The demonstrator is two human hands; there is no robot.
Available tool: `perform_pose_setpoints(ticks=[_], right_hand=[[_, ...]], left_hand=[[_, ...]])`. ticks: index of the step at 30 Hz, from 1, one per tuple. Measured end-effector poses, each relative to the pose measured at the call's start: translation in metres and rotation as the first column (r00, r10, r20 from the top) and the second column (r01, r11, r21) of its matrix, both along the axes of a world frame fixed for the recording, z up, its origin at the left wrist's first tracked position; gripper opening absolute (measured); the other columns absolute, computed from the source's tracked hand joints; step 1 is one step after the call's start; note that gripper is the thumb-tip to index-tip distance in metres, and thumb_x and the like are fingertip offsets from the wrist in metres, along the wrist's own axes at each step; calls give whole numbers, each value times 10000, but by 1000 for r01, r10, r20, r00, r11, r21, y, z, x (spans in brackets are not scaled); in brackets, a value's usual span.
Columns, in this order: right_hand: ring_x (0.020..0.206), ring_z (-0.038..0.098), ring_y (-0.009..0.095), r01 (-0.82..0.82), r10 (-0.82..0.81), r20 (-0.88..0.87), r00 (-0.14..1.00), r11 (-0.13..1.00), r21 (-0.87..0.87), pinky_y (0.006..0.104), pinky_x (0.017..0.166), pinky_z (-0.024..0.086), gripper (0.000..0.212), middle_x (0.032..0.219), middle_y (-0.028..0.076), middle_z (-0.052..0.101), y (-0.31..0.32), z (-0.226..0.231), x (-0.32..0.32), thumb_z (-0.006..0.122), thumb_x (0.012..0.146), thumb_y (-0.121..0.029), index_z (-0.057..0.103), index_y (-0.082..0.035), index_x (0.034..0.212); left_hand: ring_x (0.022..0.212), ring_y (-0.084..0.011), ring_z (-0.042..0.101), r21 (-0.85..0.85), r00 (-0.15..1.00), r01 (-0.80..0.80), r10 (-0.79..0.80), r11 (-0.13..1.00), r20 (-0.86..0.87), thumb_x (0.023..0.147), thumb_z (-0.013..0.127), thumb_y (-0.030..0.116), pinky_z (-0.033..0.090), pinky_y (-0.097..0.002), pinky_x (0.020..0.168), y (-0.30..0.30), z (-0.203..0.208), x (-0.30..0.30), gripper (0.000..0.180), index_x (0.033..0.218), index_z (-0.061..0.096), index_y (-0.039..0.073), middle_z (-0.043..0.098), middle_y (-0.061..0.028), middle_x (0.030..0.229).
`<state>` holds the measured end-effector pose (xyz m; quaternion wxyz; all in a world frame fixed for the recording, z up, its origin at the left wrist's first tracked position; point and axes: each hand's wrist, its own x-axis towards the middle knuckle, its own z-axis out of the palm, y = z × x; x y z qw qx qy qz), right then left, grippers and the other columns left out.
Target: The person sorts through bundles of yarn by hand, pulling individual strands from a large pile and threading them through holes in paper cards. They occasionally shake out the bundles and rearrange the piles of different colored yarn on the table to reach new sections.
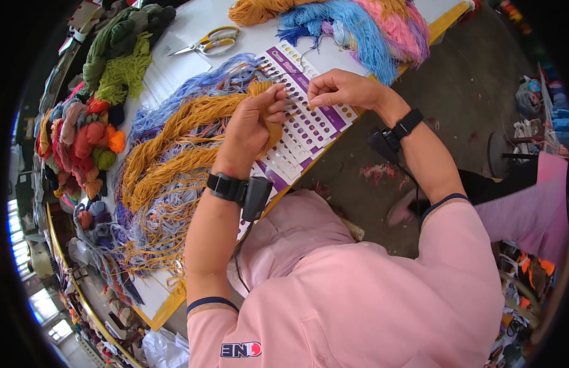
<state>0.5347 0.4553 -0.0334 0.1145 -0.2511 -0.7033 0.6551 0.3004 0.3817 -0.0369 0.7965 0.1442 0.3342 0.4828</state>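
My left hand (pixel 252 126) is closed with its fingers curled at the end of a mustard yarn skein (pixel 180 126), which trails away to the left across the table. To its right my right hand (pixel 348 90) is closed in a pinch over a white and purple punched card (pixel 309 126). Any strand in that pinch is too fine to make out. Threads in several colours run through the card's holes near my left hand. Beneath the mustard skein lies a tangle of blue and grey yarn (pixel 174 95).
Yellow-handled scissors (pixel 218 42) lie open on the white table (pixel 195 15). Blue yarn (pixel 339 30) and pink yarn (pixel 388 27) hang over the far right edge. Green yarn (pixel 122 46) and red skeins (pixel 82 138) are heaped at left. Another person's pink garment (pixel 529 208) shows at right.
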Motion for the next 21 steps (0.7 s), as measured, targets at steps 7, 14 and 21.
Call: perform_pose_setpoints(ticks=[7,14,21], right_hand=[[734,519,70,57,-56,-9,998,997,58,240,690,430,196,762,-13,603,3,-4,-1,634,910,-201,643,-5,902],[640,462,63,-198,99,242,965,882,428,257,577,379,193,685,-17,554,10,-1,-11,606,930,-226,624,-34,931],[608,499,32,-17,17,0,1000,993,-116,193,563,398,193,674,-28,571,11,-6,-2,575,963,-212,611,-31,909]], left_hand=[[487,-21,335,-36,601,280,-205,959,-772,867,698,189,244,-214,434,-9,29,-23,171,754,588,122,435,73,612],[507,-32,336,-50,816,252,-240,966,-525,897,663,189,275,-210,457,-11,20,-59,188,953,609,18,564,10,724],[601,-8,373,167,919,245,-174,955,-355,942,602,159,263,-155,492,-12,18,-1,213,1043,650,-22,488,52,711]])
